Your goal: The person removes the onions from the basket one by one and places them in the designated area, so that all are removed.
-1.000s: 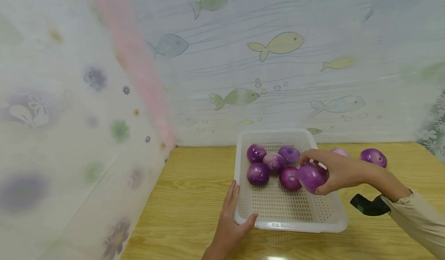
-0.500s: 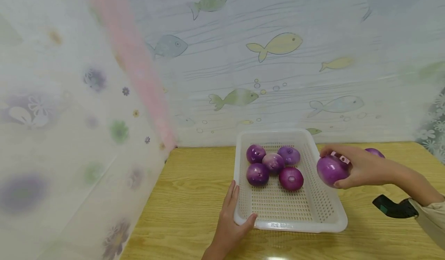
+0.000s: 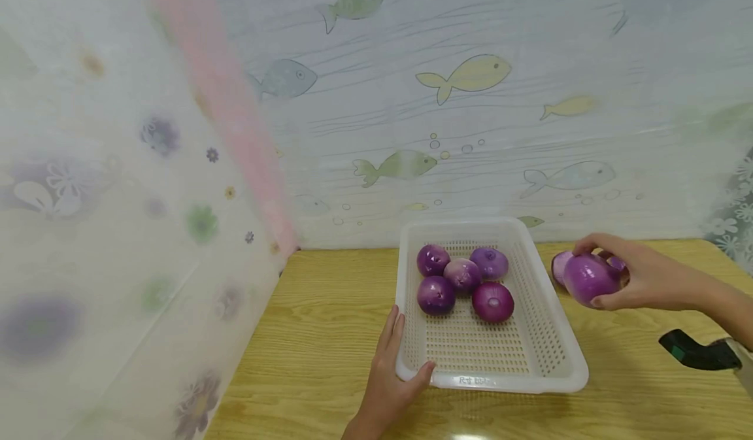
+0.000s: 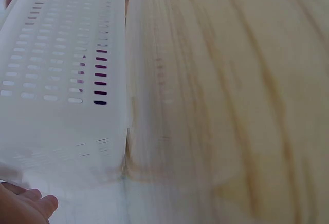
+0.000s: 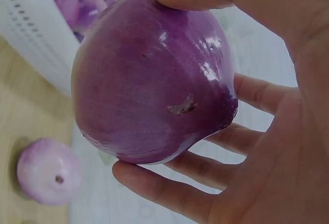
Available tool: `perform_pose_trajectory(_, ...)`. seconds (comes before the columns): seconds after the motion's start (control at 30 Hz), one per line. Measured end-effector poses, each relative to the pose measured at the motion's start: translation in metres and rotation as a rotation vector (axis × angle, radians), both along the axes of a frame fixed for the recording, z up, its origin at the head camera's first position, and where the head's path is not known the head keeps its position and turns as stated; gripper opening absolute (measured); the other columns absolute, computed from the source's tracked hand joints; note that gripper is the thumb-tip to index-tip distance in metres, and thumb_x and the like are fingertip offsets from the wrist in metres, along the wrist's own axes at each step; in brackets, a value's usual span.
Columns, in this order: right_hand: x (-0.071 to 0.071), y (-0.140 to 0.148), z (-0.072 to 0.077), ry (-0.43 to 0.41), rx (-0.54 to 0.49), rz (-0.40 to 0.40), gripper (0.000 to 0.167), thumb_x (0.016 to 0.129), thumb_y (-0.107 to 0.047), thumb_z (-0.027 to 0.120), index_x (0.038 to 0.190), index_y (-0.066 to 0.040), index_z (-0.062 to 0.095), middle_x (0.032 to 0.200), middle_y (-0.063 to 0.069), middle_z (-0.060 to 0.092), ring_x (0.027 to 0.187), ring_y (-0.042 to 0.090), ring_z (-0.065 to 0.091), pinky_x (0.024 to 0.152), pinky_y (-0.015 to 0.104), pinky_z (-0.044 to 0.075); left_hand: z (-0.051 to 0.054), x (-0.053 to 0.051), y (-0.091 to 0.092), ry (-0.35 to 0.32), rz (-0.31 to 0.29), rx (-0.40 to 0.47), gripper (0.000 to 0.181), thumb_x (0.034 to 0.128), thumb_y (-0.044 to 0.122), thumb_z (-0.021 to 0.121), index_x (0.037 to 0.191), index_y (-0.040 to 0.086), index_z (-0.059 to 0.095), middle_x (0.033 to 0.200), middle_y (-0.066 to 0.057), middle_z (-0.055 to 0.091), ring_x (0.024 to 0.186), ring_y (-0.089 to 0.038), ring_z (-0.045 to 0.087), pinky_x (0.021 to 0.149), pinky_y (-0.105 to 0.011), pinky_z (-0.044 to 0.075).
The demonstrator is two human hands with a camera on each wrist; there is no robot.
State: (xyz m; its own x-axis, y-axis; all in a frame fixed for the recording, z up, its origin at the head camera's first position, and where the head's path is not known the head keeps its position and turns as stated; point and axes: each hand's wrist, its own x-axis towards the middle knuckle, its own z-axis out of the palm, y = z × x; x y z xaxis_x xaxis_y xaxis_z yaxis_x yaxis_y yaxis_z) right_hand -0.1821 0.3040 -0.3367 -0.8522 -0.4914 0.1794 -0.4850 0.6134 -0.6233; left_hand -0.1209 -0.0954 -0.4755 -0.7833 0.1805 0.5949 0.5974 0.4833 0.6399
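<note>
My right hand [image 3: 653, 276] grips a purple onion [image 3: 590, 280] above the table, just right of the basket. The right wrist view shows the thumb on one side of this onion [image 5: 154, 80] and the fingers on the other. My left hand [image 3: 391, 378] holds the near left corner of a white perforated plastic basket [image 3: 500, 382], thumb at the front rim and fingers along the side. Several purple onions [image 3: 493, 302] lie in the basket's back and middle. Behind the held onion, another onion [image 3: 559, 267] is partly hidden.
The basket stands on a wood-grain table [image 3: 317, 335] against a wall [image 3: 470, 119] printed with fish. A bit of purple [image 3: 616, 263] shows between the right hand's fingers. A pale onion [image 5: 49, 171] lies on the table in the right wrist view.
My right hand has carried the onion from over the basket's right side out to the right, beyond its rim. The left hand and the basket have stayed in place.
</note>
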Motion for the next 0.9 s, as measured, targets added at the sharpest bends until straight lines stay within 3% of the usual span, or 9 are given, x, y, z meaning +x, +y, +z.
perform_pose_trajectory(0.57,-0.01,0.05,-0.016,0.092,0.049,-0.242,0.068,0.066,-0.012,0.085,0.121,-0.005,0.045,0.115,0.015,0.047,0.085,-0.012,0.041,0.053,0.024,0.051,0.001,0.001,0.0,-0.038,-0.009,0.01,0.082,0.0831,0.034,0.071,0.143,-0.006,0.033,0.152,-0.018,0.025,0.131,-0.032,0.039,0.099,-0.041,0.043)
perform_pose_trajectory(0.73,-0.016,0.062,-0.024,0.102,0.06,-0.3,0.071,0.068,-0.009,0.084,0.123,0.005,0.04,0.112,0.026,0.044,0.092,0.029,0.05,0.051,0.023,0.049,0.0,0.001,0.0,-0.037,-0.006,0.007,0.081,0.0831,0.034,0.071,0.144,-0.005,0.033,0.152,-0.017,0.025,0.131,-0.033,0.039,0.098,-0.041,0.044)
perform_pose_trajectory(0.8,-0.017,0.066,-0.026,0.092,0.061,-0.321,0.073,0.07,-0.008,0.082,0.123,0.009,0.036,0.112,0.03,0.041,0.091,0.046,0.044,0.052,0.03,0.052,0.0,0.001,0.0,-0.032,-0.006,0.005,0.081,0.0834,0.034,0.071,0.144,-0.005,0.032,0.152,-0.017,0.025,0.131,-0.033,0.039,0.098,-0.041,0.044)
perform_pose_trajectory(0.9,-0.019,0.073,-0.03,0.073,0.078,-0.372,0.074,0.072,-0.01,0.08,0.124,0.012,0.033,0.112,0.034,0.037,0.092,0.053,0.041,0.055,0.048,0.053,0.0,0.001,0.0,-0.021,-0.007,0.0,0.081,0.0837,0.034,0.07,0.144,-0.005,0.032,0.152,-0.018,0.025,0.13,-0.033,0.04,0.097,-0.041,0.045)
